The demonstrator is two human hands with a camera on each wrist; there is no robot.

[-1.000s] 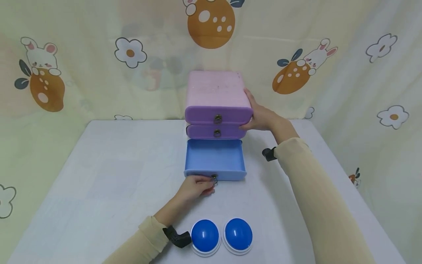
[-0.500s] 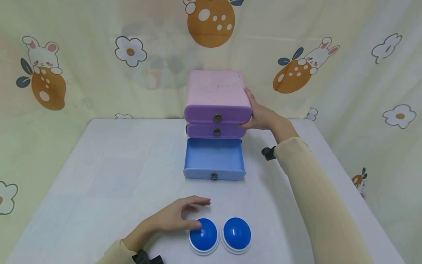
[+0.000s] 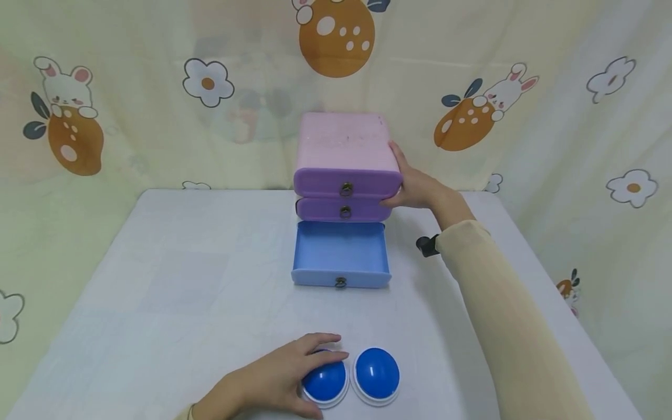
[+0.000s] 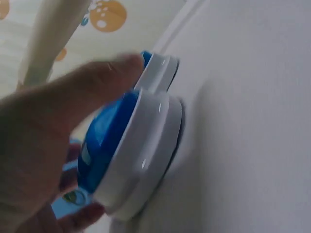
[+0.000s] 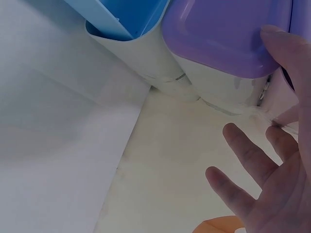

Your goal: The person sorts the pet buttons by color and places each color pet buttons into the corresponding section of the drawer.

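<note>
My left hand is spread around the left of two domed blue push buttons with white bases. In the left wrist view its thumb and fingers stand on different sides of the blue dome. At the back, my right hand rests against the right side of a small pink and purple drawer cabinet. Its thumb touches a purple drawer front; other fingers are spread out straight. The bottom blue drawer is pulled out, with nothing visible inside.
A second blue push button stands close beside the first, to its right. Two purple drawers above the blue one are closed. A printed curtain hangs behind the white table.
My left hand has let go of the blue drawer's ring pull and moved down toward me, to the left push button. The right hand and the drawers have stayed in place.
</note>
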